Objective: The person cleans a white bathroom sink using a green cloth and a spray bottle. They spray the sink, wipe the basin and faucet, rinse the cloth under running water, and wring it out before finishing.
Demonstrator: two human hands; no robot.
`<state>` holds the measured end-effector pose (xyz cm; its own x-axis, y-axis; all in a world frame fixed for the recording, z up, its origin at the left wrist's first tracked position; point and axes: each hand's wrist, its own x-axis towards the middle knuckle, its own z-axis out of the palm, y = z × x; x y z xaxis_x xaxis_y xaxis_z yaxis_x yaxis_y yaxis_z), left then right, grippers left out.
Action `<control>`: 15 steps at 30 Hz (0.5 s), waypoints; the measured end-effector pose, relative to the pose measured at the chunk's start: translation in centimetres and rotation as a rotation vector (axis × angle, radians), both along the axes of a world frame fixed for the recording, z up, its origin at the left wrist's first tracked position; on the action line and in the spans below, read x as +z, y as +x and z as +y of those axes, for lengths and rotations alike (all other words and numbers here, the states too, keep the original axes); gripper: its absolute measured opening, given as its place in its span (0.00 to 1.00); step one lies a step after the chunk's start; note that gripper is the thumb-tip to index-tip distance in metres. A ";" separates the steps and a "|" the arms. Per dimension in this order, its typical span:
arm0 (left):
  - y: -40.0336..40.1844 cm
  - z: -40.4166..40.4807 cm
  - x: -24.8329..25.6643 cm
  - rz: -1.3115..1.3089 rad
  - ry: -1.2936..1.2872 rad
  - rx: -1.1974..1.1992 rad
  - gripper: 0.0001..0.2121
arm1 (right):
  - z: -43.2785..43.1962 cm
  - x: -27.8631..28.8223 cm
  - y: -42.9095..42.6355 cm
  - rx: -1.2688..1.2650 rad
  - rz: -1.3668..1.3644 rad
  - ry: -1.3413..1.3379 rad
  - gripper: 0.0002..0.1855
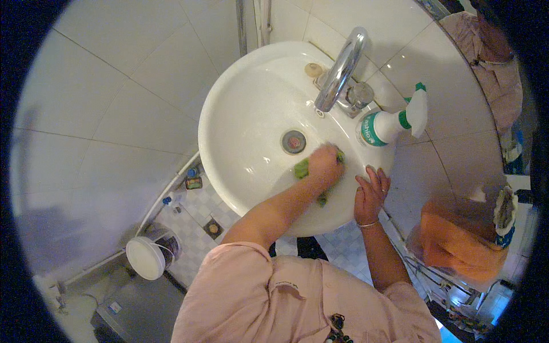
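A green cloth is bunched in my left hand, which presses on the inner wall of a white ceramic washbasin. Bits of the cloth stick out on both sides of the fist and below the wrist. The basin's drain lies just left of and above this hand. On the basin's right rim rests my right hand, palm down, fingers a little apart and holding nothing. Beyond it, a white spray bottle with a green label and trigger stands on the ledge. A chrome faucet arches over the bowl.
A round yellowish piece, perhaps soap, sits behind the faucet. At lower left are a white lidded bucket and a grey box. A floor drain shows beside the basin. Something orange is at right, below a mirror.
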<state>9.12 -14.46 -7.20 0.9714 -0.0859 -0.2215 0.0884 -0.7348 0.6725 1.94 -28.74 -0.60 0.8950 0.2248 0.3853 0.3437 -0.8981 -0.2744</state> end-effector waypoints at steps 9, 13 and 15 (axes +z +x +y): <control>2.0 16.3 0.9 -0.109 0.699 -0.344 0.12 | -0.3 0.1 0.0 0.020 0.012 0.010 0.13; 7.4 13.1 -0.7 -0.346 0.402 -0.023 0.08 | -0.6 -0.3 -0.1 0.018 0.011 0.007 0.13; 7.2 9.6 -1.3 -0.313 0.491 -0.164 0.08 | -0.5 -0.4 0.0 0.007 0.022 0.004 0.13</control>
<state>16.29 -4.86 -8.52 0.9796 -0.2000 0.0209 -0.1994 -0.9533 0.2267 1.93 -29.28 -1.02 0.9017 0.2295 0.3664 0.3438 -0.8944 -0.2860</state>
